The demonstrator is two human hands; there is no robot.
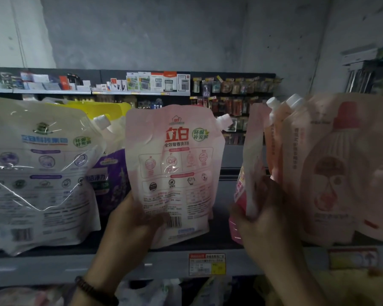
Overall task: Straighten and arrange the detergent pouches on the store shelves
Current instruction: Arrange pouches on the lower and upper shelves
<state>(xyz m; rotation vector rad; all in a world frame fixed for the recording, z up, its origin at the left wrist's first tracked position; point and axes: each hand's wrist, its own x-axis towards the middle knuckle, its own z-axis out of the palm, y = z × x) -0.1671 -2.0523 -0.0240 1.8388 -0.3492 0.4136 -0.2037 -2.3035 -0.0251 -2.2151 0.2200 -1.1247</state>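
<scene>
- The pale pink plastic detergent pouch point(175, 164) with red characters and a white corner cap stands upright in the middle of the grey metal shelf point(53, 268), its printed side facing the camera.
- The left hand point(131, 226) holds this pouch at its lower left corner, with the thumb on the front near the barcode.
- The right hand point(263, 219) grips the lower part of a second pink pouch point(251, 162), which is turned edge-on, just beside the peach-coloured pouches point(332, 173).
- Two pouches are in the hands, one in each.
- At the right, two white caps show among the peach-coloured pouches.
- At the left stand one large white pouch point(38, 168) and, behind it, one purple pouch point(113, 180).
</scene>
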